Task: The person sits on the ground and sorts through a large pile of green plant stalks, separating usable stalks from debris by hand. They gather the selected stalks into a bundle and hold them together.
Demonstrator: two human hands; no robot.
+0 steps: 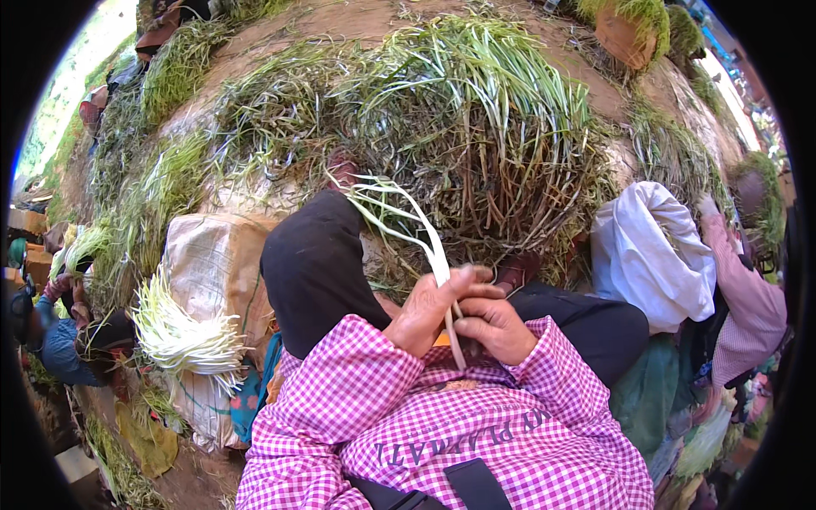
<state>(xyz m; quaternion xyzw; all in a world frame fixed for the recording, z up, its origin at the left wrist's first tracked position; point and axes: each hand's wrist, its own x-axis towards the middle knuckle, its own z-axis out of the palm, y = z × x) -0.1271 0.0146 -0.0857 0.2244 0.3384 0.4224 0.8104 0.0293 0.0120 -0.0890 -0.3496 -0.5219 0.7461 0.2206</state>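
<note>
A long pale stalk (438,255) with green leaves stands between my hands, its leafy end pointing away from me and its thin lower end towards my lap. My left hand (426,311) has its fingers closed around the stalk's white part. Close beside it, my right hand (494,325) has curled fingers at the stalk's lower end; a strip of its outer layer seems to be between the fingers, partly hidden. Beyond my knees lies a large heap of leafy green stalks (484,95) with brown stems. Cleaned white stalks (185,331) lie in a bundle at my left.
The bundle rests on a woven sack block (204,248). A white cloth sack (650,255) stands at my right, beside a person in a pink sleeve (749,306). Another person (64,344) sits at far left. More green piles (178,70) lie around on the bare soil.
</note>
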